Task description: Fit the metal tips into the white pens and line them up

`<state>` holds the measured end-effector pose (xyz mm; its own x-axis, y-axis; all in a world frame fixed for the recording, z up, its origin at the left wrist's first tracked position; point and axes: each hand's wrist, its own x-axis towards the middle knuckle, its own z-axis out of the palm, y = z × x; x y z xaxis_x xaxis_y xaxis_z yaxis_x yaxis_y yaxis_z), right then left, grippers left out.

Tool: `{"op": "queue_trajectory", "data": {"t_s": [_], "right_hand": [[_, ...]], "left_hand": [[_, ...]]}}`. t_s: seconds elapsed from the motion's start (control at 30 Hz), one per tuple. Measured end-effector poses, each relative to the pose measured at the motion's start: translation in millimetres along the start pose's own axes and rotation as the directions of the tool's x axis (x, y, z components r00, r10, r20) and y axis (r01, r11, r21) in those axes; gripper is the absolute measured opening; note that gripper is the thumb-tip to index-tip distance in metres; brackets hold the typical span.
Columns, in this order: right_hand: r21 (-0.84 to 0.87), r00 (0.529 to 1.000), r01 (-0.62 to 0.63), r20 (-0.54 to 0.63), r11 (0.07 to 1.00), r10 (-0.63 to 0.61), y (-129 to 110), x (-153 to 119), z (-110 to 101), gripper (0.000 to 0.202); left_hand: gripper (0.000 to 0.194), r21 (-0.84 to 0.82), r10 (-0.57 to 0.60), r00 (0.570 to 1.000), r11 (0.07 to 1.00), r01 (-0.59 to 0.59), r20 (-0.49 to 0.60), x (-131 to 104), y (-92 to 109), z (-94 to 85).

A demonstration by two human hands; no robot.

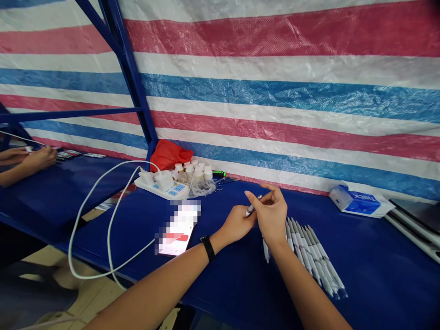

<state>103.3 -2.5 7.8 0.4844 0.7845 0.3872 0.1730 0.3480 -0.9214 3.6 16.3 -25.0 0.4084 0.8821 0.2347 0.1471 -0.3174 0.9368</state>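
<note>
My left hand (238, 223), with a black band on its wrist, is closed around a white and grey pen (250, 211). Close against it on the right, my right hand (273, 213) has its thumb and fingers bent near the pen's upper end; whatever sits between those fingertips is too small to make out. A row of several white pens with grey tips (311, 254) lies on the blue table beside my right forearm. Part of another white pen (266, 251) shows between my forearms.
A lit phone (178, 231) with a cable lies left of my hands. Behind it are a power strip (168, 187), white-capped bottles (199, 170) and a red bag (170, 155). A blue-white box (360, 201) stands right. Another person's hands (39, 158) are far left.
</note>
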Motion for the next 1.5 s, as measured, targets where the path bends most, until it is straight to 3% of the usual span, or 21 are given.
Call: {"op": "queue_trajectory", "data": {"t_s": [0.2, 0.27, 0.43, 0.6, 0.67, 0.83, 0.97, 1.07, 1.23, 1.33, 1.5], "right_hand": [[0.21, 0.991, -0.057, 0.133, 0.976, 0.029, 1.8, 3.7, -3.9, 0.064], [0.172, 0.986, -0.043, 0.163, 0.984, 0.015, 2.5, 4.4, -4.2, 0.065], [0.047, 0.998, -0.022, 0.059, 0.999, 0.019, 6.4, 2.7, 0.3, 0.057], [0.179, 0.977, -0.078, 0.209, 0.981, 0.04, 5.9, 0.2, 1.3, 0.066], [0.157, 0.973, -0.05, 0.229, 0.986, 0.013, 4.6, 0.8, -1.1, 0.069], [-0.013, 0.996, -0.014, 0.087, 1.0, 0.015, 3.1, 3.5, -4.4, 0.077], [0.103, 0.982, -0.065, 0.183, 0.993, 0.046, 3.6, 3.1, -3.9, 0.079], [0.09, 0.965, -0.037, 0.263, 0.995, 0.012, 3.4, 2.2, -4.9, 0.077], [-0.175, 0.996, 0.055, 0.082, 0.983, -0.041, 1.4, 2.2, -7.2, 0.071], [-0.073, 0.996, -0.003, 0.092, 0.997, 0.01, 1.4, 3.5, -7.0, 0.076], [0.11, 0.971, -0.015, 0.237, 0.994, -0.011, 4.6, 4.8, -6.4, 0.072]], "left_hand": [[0.054, 0.0, -0.02, 0.999, 1.0, 0.02, -0.025, 2.0, 0.2, -1.1], [0.055, -0.003, -0.017, 0.999, 1.0, 0.017, -0.028, 1.9, 0.1, -1.2], [0.049, -0.006, 0.006, 1.0, 1.0, -0.006, -0.027, 2.9, -3.1, -0.2], [0.042, -0.019, 0.011, 1.0, 1.0, -0.012, -0.022, 3.3, -5.1, -0.4], [0.041, -0.013, 0.019, 1.0, 1.0, -0.019, -0.009, 2.0, -3.8, -0.6], [0.04, -0.005, 0.041, 0.999, 0.999, -0.041, 0.007, 0.7, -1.9, -0.2], [0.042, -0.004, 0.034, 0.999, 0.999, -0.034, -0.017, 3.2, -5.0, -0.6], [0.04, 0.003, 0.048, 0.999, 0.999, -0.048, -0.012, 3.2, -5.1, -0.6], [0.036, 0.013, 0.068, 0.997, 0.998, -0.068, 0.026, 0.3, -1.3, 0.4], [0.039, 0.009, 0.046, 0.999, 0.999, -0.046, 0.008, 1.5, -2.0, -0.1], [0.04, -0.009, 0.016, 1.0, 1.0, -0.016, -0.006, 4.0, -4.9, -1.2]]}}
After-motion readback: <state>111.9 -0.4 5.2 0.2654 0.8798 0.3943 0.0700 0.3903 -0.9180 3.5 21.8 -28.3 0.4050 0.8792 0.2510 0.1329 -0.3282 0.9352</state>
